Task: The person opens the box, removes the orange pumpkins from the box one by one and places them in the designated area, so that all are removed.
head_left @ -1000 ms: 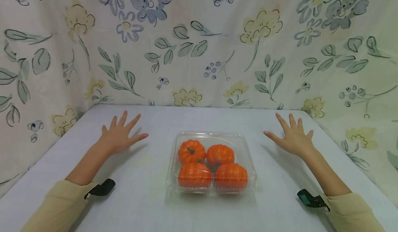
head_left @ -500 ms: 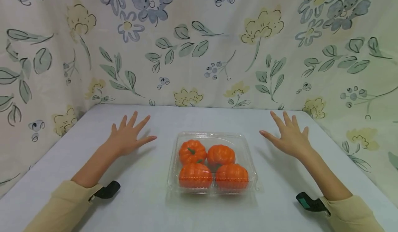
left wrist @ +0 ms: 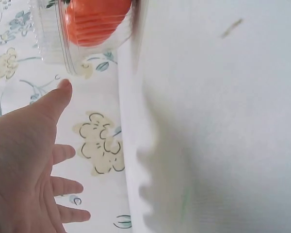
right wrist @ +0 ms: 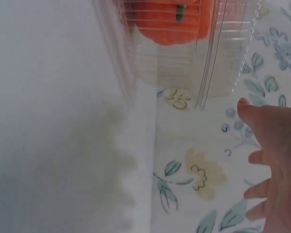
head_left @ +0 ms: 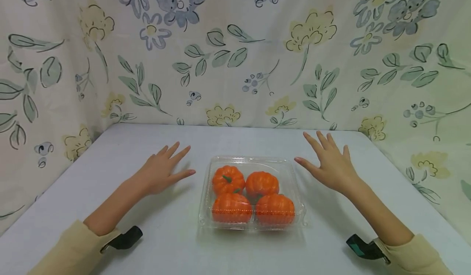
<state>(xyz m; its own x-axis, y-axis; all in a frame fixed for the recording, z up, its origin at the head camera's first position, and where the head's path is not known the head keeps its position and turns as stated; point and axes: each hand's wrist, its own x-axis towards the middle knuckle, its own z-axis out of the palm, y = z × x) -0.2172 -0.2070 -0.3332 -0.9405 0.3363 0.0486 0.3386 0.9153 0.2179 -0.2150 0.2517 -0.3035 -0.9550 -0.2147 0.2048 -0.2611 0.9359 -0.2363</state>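
Observation:
A clear plastic clamshell box (head_left: pixel 252 158) sits on the white table with its lid down. Inside are several small orange pumpkins, among them one with a green stem (head_left: pixel 228 180) at back left and one (head_left: pixel 275 209) at front right. My left hand (head_left: pixel 162 170) hovers left of the box, fingers spread and thumb toward it, holding nothing. On the other side my right hand (head_left: pixel 333 166) is also raised above the table, fingers spread, apart from the box. Both wrist views show a thumb below the box's edge: the left hand (left wrist: pixel 29 141) and the right hand (right wrist: pixel 281 160).
The white tabletop (head_left: pixel 169 246) extends around the box on all sides. Behind it and along both sides hangs a floral curtain (head_left: pixel 235 86). Black devices, one on the left wrist (head_left: pixel 126 238) and one on the right wrist (head_left: pixel 362 248), stick out from beige sleeves.
Both hands have moved inward toward the box, the left to the right and the right to the left. The left hand has also dropped slightly. The box stays in place.

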